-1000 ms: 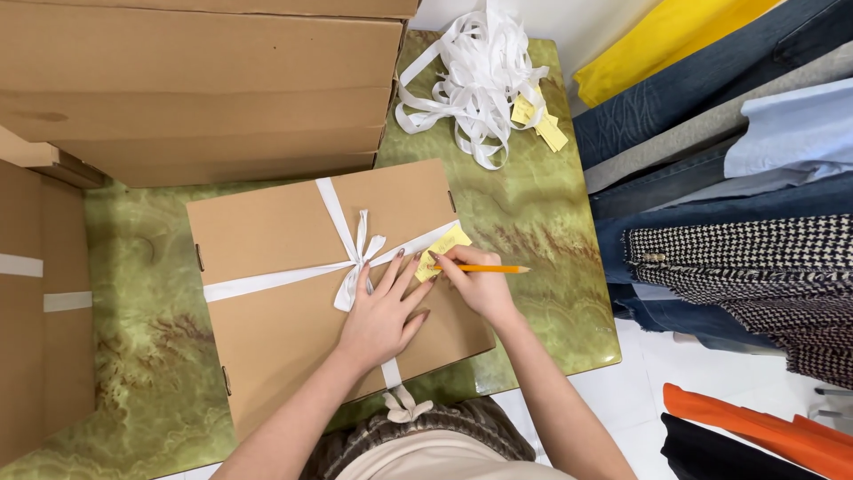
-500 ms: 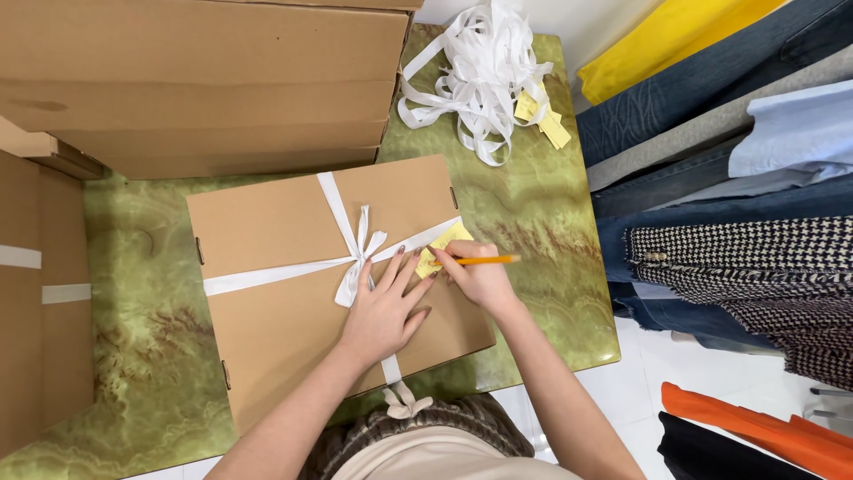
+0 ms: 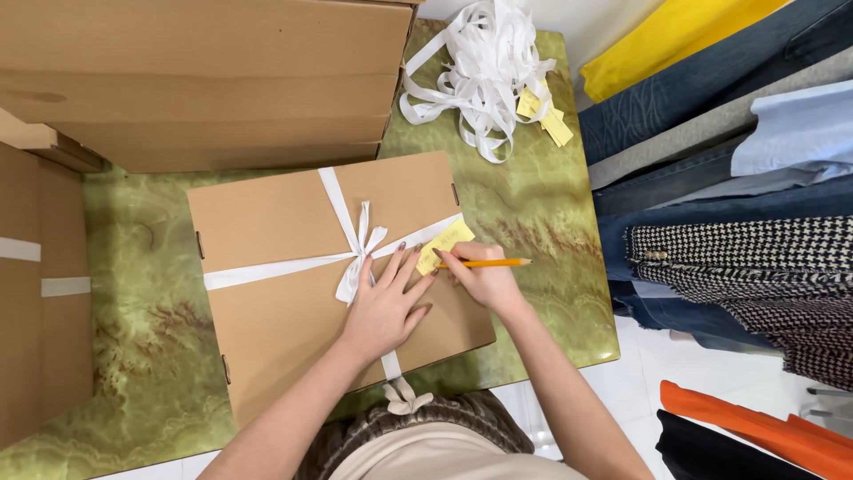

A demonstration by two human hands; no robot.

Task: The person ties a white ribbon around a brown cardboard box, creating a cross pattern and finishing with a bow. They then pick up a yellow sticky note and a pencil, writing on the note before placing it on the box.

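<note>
The flat brown cardboard box (image 3: 329,276) is already tied with white ribbon (image 3: 355,244); the left hand (image 3: 384,307) lies flat with fingers spread, the right hand (image 3: 484,277) has its fingers pinching a yellow pencil (image 3: 489,263) over the small yellow paper tag (image 3: 444,242)

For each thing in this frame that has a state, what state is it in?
Flat box: closed, tied with white ribbon.
Ribbon: knotted in a bow on the lid.
Yellow tag: lying flat on the box by the ribbon.
Pencil: held, tip at the tag.
Right hand: gripping the pencil.
Left hand: flat on the box, fingers spread.
Loose ribbons: heaped on the table.
Large carton: flaps closed.
</note>
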